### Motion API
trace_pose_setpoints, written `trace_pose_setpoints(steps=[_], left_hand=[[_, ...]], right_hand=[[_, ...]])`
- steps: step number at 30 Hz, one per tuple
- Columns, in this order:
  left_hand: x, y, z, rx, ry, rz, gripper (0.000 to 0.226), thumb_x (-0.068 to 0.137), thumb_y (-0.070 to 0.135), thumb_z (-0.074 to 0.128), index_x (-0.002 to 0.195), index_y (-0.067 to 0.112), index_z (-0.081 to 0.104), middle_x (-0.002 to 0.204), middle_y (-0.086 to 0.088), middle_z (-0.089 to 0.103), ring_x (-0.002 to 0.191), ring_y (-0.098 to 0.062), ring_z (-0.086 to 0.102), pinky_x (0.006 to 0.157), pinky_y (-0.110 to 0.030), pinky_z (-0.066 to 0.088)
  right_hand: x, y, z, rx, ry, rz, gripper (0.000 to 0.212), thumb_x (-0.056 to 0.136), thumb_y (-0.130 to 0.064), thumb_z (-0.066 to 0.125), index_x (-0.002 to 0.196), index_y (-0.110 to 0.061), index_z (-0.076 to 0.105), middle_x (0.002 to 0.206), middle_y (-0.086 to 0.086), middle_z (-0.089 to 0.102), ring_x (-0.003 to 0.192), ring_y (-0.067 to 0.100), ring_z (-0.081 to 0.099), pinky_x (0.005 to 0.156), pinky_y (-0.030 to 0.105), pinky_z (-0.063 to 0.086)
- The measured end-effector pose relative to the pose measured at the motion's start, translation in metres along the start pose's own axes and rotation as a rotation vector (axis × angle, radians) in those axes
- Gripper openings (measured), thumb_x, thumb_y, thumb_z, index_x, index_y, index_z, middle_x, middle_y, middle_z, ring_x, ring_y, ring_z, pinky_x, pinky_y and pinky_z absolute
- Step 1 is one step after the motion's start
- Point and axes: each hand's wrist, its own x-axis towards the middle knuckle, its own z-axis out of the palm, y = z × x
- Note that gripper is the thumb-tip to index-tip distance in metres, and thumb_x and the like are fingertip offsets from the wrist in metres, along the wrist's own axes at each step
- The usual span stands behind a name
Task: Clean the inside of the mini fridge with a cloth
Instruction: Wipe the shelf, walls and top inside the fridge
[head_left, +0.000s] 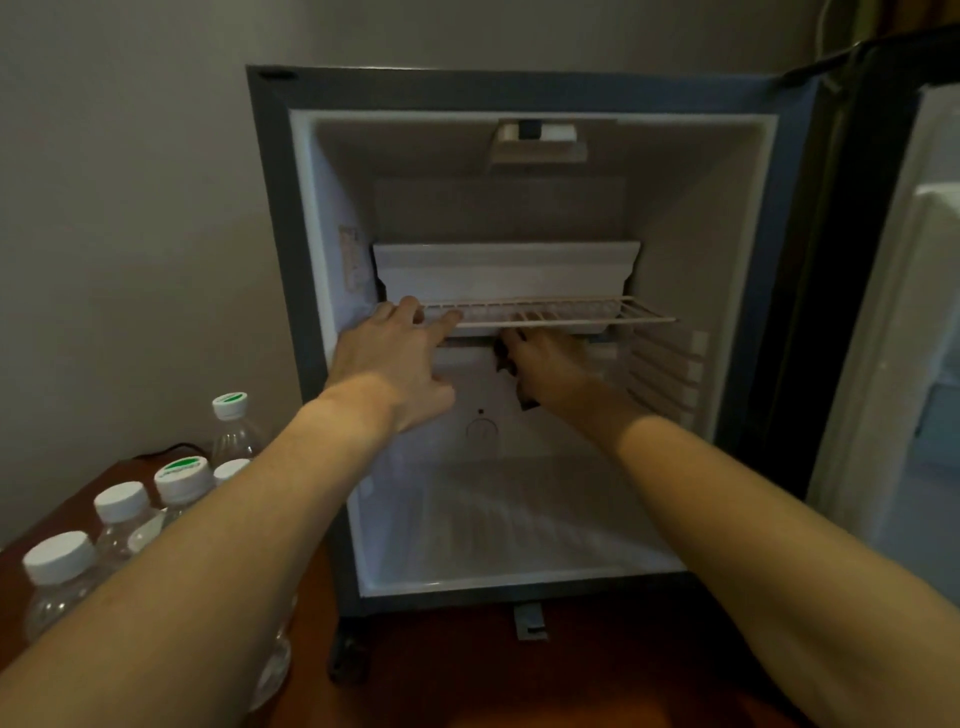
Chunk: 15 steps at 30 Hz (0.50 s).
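**Both hands inside the fridge at the wire shelf**

Your left hand (395, 364) reaches in with fingers extended, tips resting on the front edge of the wire shelf (550, 312). Your right hand (545, 364) sits just under that shelf, fingers curled around a dark cloth (506, 358). The mini fridge (519, 519) stands open on the brown surface (467, 675), its interior white.

White fridge interior (519, 519), green-and-white bottle caps (183, 475)

The sticker (349, 257) and green bottle caps (183, 468) carry unreadable print.
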Motion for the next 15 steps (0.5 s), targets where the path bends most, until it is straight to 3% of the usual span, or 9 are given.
trace_pose_setpoints(steps=[3, 8, 12, 15], left_hand=[[0.0, 0.0, 0.0, 0.001, -0.008, -0.004, 0.08, 0.089, 0.045, 0.056, 0.159, 0.039, 0.019, 0.144, -0.003, 0.039, 0.133, -0.027, 0.039, 0.098, -0.04, 0.042], [0.001, -0.002, 0.001, -0.018, -0.012, 0.01, 0.08, 0.089, 0.044, 0.055, 0.16, 0.038, 0.018, 0.147, -0.004, 0.038, 0.135, -0.029, 0.038, 0.1, -0.041, 0.042], [0.0, -0.003, 0.0, 0.0, -0.01, 0.025, 0.08, 0.09, 0.045, 0.055, 0.16, 0.037, 0.016, 0.147, -0.006, 0.038, 0.135, -0.031, 0.038, 0.1, -0.042, 0.042], [0.0, -0.001, 0.0, -0.006, 0.005, 0.039, 0.08, 0.09, 0.046, 0.055, 0.16, 0.036, 0.016, 0.147, -0.007, 0.037, 0.135, -0.031, 0.037, 0.101, -0.042, 0.041]], right_hand=[[-0.011, 0.025, -0.002, -0.028, -0.027, 0.089, 0.038, 0.089, -0.007, 0.058, 0.127, -0.004, 0.055, 0.119, 0.019, 0.059, 0.106, 0.039, 0.059, 0.086, 0.043, 0.047], [-0.024, 0.048, -0.009, -0.121, 0.002, 0.17, 0.027, 0.09, -0.004, 0.056, 0.117, -0.001, 0.06, 0.109, 0.021, 0.063, 0.098, 0.04, 0.061, 0.083, 0.044, 0.049], [-0.019, 0.046, -0.011, -0.21, -0.098, 0.182, 0.035, 0.085, -0.005, 0.064, 0.119, 0.0, 0.059, 0.122, 0.024, 0.059, 0.11, 0.042, 0.057, 0.094, 0.045, 0.044], [-0.02, 0.038, -0.004, -0.22, -0.063, 0.212, 0.04, 0.084, -0.003, 0.062, 0.124, -0.001, 0.056, 0.125, 0.025, 0.057, 0.111, 0.044, 0.056, 0.09, 0.049, 0.049]])
